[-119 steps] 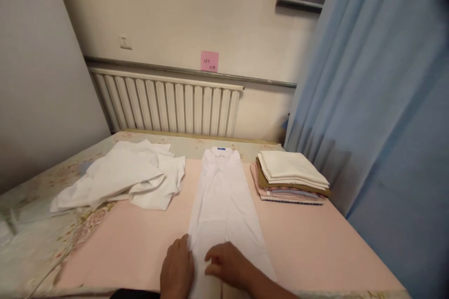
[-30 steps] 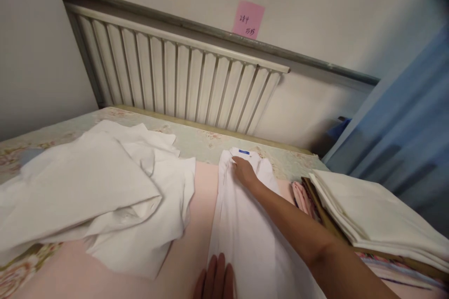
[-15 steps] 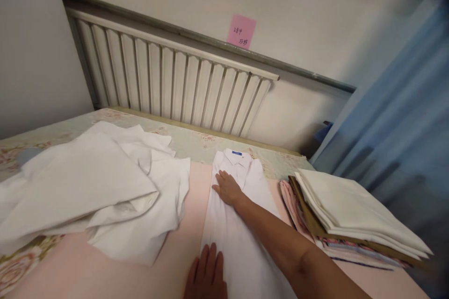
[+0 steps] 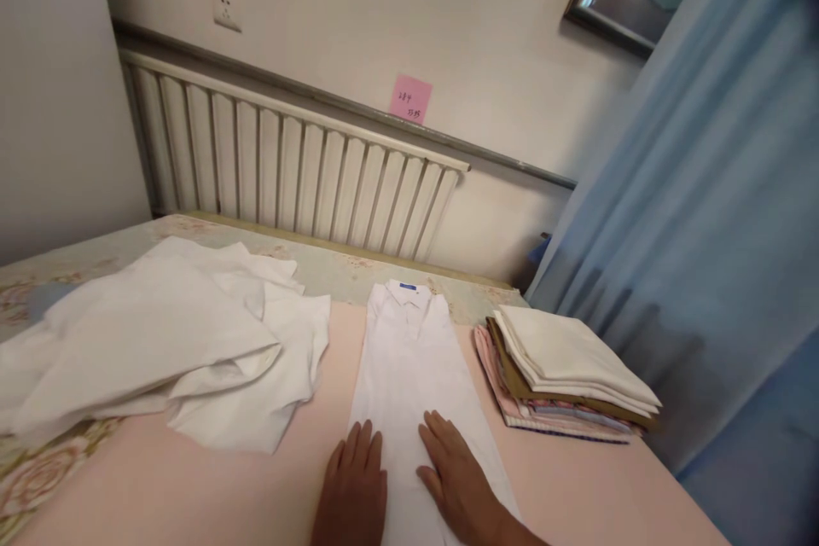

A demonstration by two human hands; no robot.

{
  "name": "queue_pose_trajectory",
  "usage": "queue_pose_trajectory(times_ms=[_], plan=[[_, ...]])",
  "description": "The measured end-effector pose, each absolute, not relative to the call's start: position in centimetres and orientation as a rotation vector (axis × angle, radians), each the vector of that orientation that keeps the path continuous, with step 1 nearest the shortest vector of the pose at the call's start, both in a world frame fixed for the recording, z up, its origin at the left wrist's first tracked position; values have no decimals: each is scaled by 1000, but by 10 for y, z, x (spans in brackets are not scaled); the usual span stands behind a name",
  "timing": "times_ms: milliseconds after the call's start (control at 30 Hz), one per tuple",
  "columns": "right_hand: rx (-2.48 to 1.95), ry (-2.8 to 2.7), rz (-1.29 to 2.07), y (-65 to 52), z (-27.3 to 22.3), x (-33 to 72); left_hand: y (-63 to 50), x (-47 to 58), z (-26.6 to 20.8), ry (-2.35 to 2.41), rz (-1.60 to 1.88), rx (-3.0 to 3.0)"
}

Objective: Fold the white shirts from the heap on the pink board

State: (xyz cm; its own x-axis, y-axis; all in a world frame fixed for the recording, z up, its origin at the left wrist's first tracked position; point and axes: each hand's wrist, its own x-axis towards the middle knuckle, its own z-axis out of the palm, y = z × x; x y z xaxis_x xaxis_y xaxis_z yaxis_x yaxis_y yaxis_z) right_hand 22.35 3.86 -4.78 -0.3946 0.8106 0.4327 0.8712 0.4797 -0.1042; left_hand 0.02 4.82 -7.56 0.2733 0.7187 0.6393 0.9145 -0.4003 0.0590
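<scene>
A white collared shirt [image 4: 415,367] lies folded into a long narrow strip, its collar with a blue label pointing away from me. My left hand [image 4: 355,478] rests flat along the shirt's left edge, fingers stretched out. On the shirt's right half, my right hand [image 4: 451,473] lies palm down with the thumb apart from the fingers. Neither hand grips the cloth. The shirt's near end runs out of view at the bottom.
A loose heap of white cloth [image 4: 185,333] is on the left. To the right is a stack of folded clothes [image 4: 576,350]. Beneath everything is a pink sheet [image 4: 243,495]. A radiator [image 4: 287,162] lines the wall, and a blue curtain [image 4: 671,256] hangs at the right.
My right hand has drawn back from near the collar to the shirt's near part, beside my left hand. My left hand shows further up in view, still flat at the left edge.
</scene>
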Motion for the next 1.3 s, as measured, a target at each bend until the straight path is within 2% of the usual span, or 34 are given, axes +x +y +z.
queue_pose_trajectory(times_ms=[633, 1300], plan=[[-1438, -2235, -214, 40, -56, 224, 50, -6, -81, -1336, -918, -2152], [-1441, -2230, -243, 41, -59, 224, 49, -6, -85, -1395, -923, -2173]])
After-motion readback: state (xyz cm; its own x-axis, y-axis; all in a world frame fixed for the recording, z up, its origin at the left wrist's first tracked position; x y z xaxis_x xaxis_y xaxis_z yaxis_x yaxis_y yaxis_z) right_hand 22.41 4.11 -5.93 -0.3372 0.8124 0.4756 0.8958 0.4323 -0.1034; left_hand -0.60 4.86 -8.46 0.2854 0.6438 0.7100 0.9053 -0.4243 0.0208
